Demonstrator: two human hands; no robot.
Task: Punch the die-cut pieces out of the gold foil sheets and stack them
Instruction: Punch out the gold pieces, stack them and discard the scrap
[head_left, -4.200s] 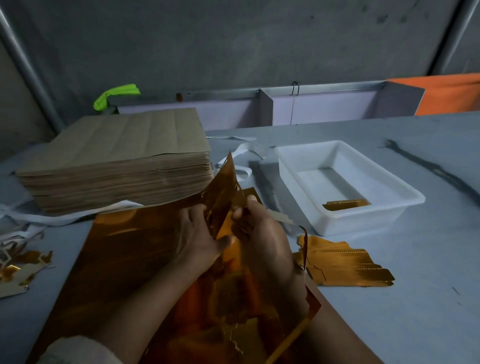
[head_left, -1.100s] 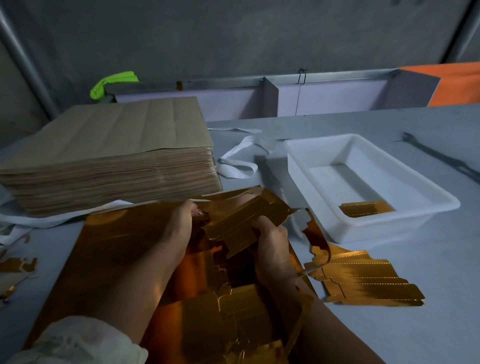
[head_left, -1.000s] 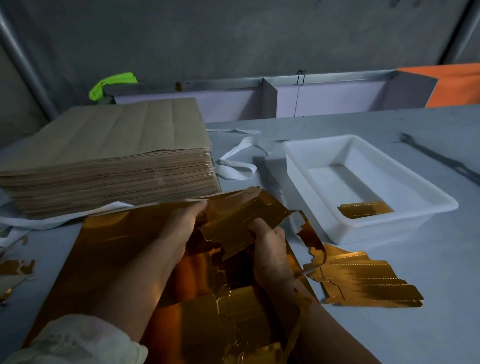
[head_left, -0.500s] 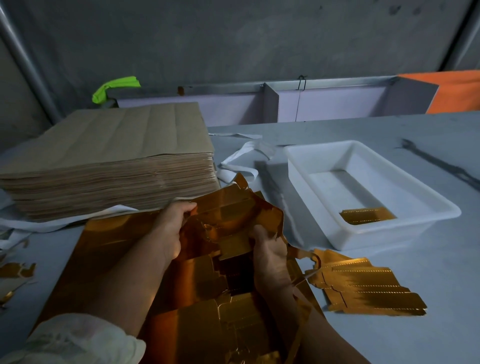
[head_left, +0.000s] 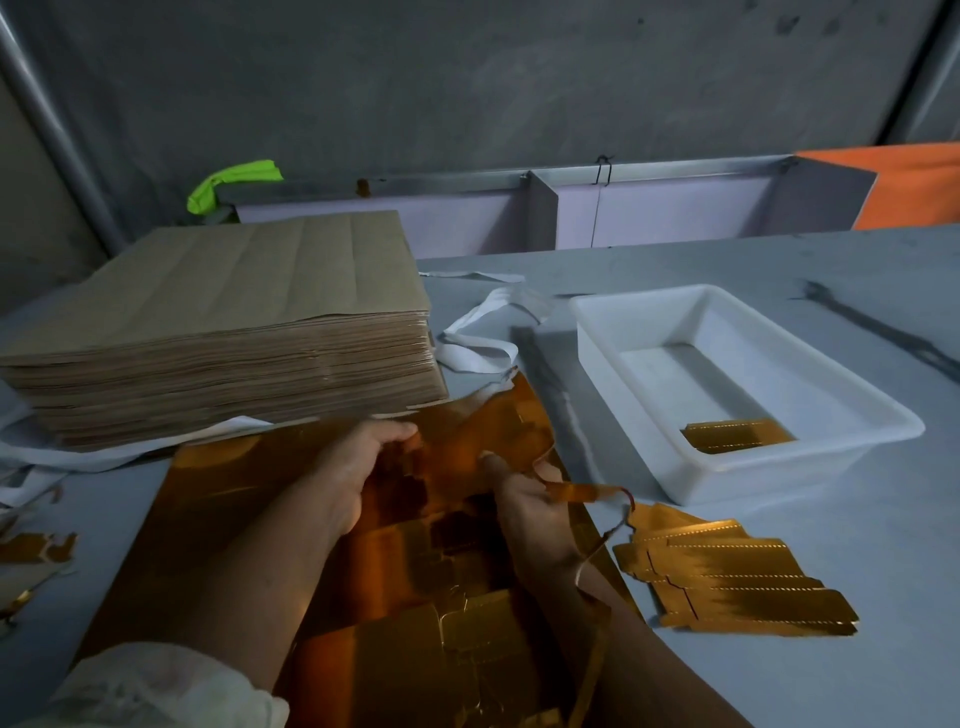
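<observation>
Left hand: your left hand (head_left: 358, 467) grips the left edge of the lifted foil piece (head_left: 483, 431), with the fingers curled over its top.
Right hand: your right hand (head_left: 524, 504) pinches the same piece from below, with the thumb pressed on its face.
Foil piece: it is raised between both hands, crumpled and tilted up away from you.
Waste strip: a thin foil strip (head_left: 587, 491) trails right from your right hand's fingers. I cannot tell if it is still joined to the piece.
Foil sheets: flat gold foil sheets (head_left: 208, 519) lie under both hands and forearms.
Punched stack: a fanned stack of punched pieces (head_left: 727, 582) lies just right of your right hand, flat on the worktop (head_left: 883, 545).
Tray: a white tray (head_left: 644, 306) sits beyond and right of your right hand, with one gold piece (head_left: 737, 435) in its near end.
Brown stack: a thick brown paper stack (head_left: 223, 322) sits beyond your left hand, near the far edge of the foil sheets.
White strips: loose white strips (head_left: 483, 332) lie beyond the hands, between the brown paper stack and the tray.
Scraps: gold scraps (head_left: 36, 545) lie well to the left of your left hand.
</observation>
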